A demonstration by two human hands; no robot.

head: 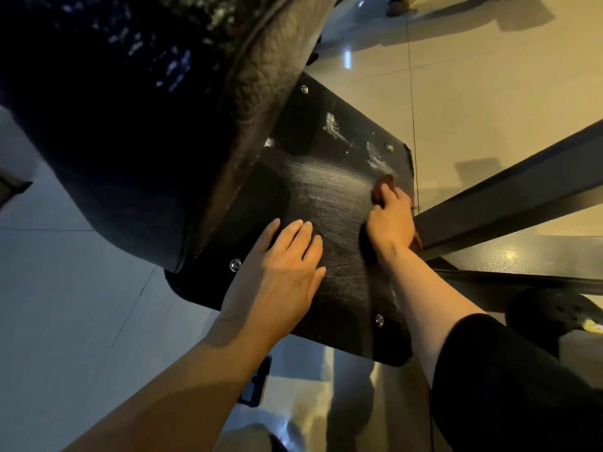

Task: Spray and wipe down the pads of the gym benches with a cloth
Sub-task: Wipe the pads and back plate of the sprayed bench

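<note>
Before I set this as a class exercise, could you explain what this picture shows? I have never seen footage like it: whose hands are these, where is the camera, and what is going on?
There is no machine here. The single picture comes from a camera worn on a person's head, looking down at their own two bare hands. The left hand lies flat, fingers straight, on a black bench pad, a flat panel fixed with metal studs. The right hand grips a reddish-brown cloth and presses it to the pad near its right edge. Pale smears show on the pad further up. A bulkier black padded part rises at the upper left. A dark metal frame bar runs off to the right over a tiled floor.
</note>
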